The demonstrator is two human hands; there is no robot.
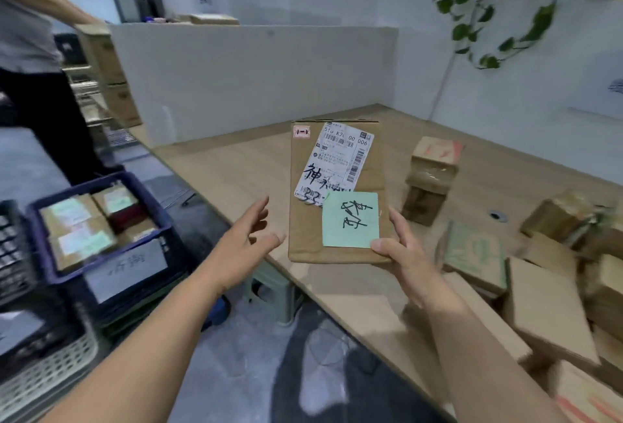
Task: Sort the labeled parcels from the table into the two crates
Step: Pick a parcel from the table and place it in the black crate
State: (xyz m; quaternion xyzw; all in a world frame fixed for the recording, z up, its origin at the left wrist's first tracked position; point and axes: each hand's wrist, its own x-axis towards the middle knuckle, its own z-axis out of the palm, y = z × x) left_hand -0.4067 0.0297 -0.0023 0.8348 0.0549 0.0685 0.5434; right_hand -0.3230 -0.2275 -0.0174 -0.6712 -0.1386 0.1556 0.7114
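Note:
My right hand (406,254) grips the lower right corner of a flat brown cardboard parcel (337,159), held up over the wooden table (236,166). The parcel carries a white shipping label and a green note with black handwriting. My left hand (246,240) hovers just left of the parcel with fingers spread, not touching it. A dark blue crate (43,254) on the left holds several labeled parcels and has a white tag on its front. A black crate (13,254) shows partly at the far left edge.
Several more cardboard parcels (553,301) lie piled on the table at right, with a taped stack (431,180) behind them. A person (33,68) stands at the far left. White partitions ring the table. A green stool (273,291) and a beige basket (50,365) sit on the floor.

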